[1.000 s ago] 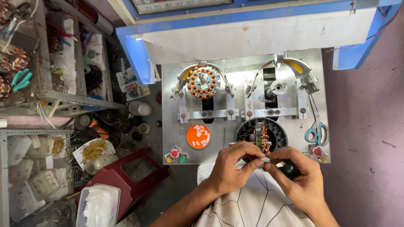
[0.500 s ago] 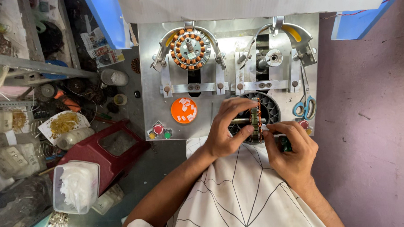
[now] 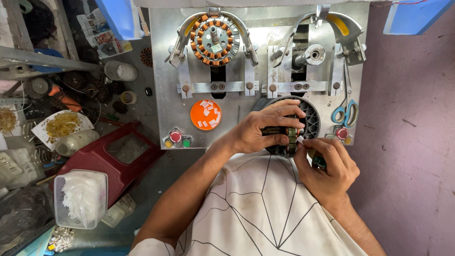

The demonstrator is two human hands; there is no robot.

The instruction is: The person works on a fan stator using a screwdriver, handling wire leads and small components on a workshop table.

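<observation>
Just right of the frame's centre, a dark stator core [image 3: 289, 135] is gripped by the left hand [image 3: 263, 129], the fingers closed over its top edge. It rests on a grey ribbed fixture [image 3: 309, 120] at the lower edge of the metal machine plate [image 3: 164, 95]. A small green-handled tool [image 3: 316, 159] is pinched in the right hand [image 3: 326, 167], its tip touching the core. A copper-wound stator [image 3: 215, 40] is mounted at upper centre; an orange dish [image 3: 205, 114] lies below it, and blue-handled scissors [image 3: 345, 112] hang at the right.
</observation>
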